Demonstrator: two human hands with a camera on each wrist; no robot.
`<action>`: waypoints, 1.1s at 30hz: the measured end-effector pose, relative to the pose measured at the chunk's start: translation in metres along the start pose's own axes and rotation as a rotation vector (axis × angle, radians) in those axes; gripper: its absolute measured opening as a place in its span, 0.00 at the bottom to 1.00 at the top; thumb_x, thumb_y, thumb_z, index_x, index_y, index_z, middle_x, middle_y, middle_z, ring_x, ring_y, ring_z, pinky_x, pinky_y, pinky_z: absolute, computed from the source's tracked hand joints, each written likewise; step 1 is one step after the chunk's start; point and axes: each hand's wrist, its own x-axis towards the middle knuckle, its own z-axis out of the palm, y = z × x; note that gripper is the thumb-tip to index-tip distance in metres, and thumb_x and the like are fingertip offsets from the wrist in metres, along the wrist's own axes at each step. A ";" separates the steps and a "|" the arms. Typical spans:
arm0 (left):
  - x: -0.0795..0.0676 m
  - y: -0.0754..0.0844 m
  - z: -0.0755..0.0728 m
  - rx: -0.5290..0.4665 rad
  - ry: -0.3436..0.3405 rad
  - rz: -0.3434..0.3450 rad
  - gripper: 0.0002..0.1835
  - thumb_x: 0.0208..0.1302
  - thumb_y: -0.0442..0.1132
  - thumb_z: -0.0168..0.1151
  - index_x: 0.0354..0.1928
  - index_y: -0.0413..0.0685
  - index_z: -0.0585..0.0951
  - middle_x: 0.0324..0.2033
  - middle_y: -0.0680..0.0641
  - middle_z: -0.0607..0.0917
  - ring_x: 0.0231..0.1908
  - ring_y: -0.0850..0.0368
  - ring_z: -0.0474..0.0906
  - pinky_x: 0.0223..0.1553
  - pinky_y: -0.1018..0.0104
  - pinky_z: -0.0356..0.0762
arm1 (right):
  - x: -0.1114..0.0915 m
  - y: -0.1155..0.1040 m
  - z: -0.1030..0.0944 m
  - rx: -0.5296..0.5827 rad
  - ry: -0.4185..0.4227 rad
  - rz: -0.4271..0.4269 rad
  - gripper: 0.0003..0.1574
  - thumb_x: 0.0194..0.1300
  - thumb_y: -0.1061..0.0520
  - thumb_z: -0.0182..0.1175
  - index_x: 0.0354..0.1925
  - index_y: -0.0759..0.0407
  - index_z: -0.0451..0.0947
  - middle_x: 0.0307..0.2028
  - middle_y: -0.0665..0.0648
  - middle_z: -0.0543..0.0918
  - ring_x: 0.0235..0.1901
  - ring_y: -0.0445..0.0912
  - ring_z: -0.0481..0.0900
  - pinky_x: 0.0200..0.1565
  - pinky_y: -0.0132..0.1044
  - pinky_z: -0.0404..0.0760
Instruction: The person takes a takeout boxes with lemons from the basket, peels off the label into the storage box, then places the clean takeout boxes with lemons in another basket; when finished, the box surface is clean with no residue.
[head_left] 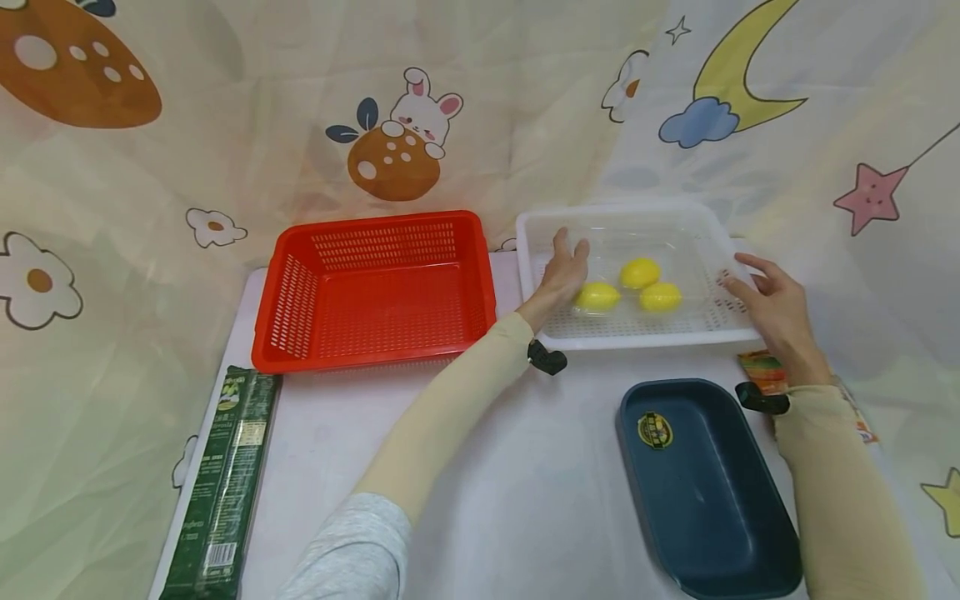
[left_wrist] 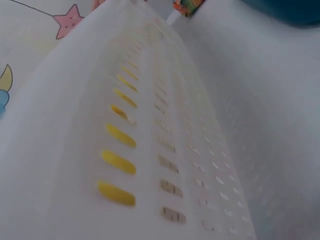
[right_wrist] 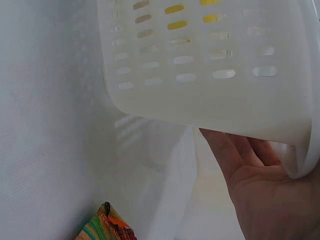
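Observation:
A white slotted basket stands at the back right. Inside it lies a clear plastic tray with three yellow lemons. My left hand reaches over the basket's left part, finger and thumb spread apart beside the tray's left end, close to one lemon. My right hand holds the basket's right end, and the right wrist view shows its fingers against the outside of the end wall, below the rim. The left wrist view shows the basket's front wall, not the left hand itself.
A red slotted basket stands to the left. A dark blue tub sits at the front right, with a colourful packet partly under the right arm. A long green package lies along the table's left edge. Printed cloth hangs behind.

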 end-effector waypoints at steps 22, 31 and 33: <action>0.005 -0.001 0.005 0.065 -0.007 -0.025 0.34 0.80 0.60 0.34 0.81 0.62 0.43 0.75 0.42 0.67 0.71 0.46 0.68 0.74 0.52 0.61 | -0.002 -0.001 -0.002 0.007 -0.011 -0.010 0.39 0.69 0.33 0.59 0.74 0.25 0.60 0.58 0.52 0.76 0.33 0.31 0.81 0.30 0.32 0.85; 0.004 -0.002 0.004 0.063 -0.010 -0.039 0.34 0.80 0.61 0.34 0.81 0.64 0.43 0.73 0.41 0.70 0.69 0.47 0.70 0.73 0.52 0.63 | -0.001 0.000 -0.002 0.015 -0.019 -0.002 0.40 0.68 0.32 0.59 0.75 0.25 0.60 0.60 0.54 0.75 0.33 0.31 0.81 0.31 0.34 0.86; 0.003 -0.003 0.004 0.061 -0.014 -0.042 0.34 0.80 0.62 0.33 0.81 0.64 0.43 0.73 0.41 0.70 0.70 0.46 0.70 0.73 0.52 0.63 | -0.001 0.000 -0.002 0.013 -0.019 -0.002 0.39 0.69 0.32 0.59 0.75 0.25 0.60 0.60 0.54 0.75 0.33 0.32 0.81 0.31 0.34 0.86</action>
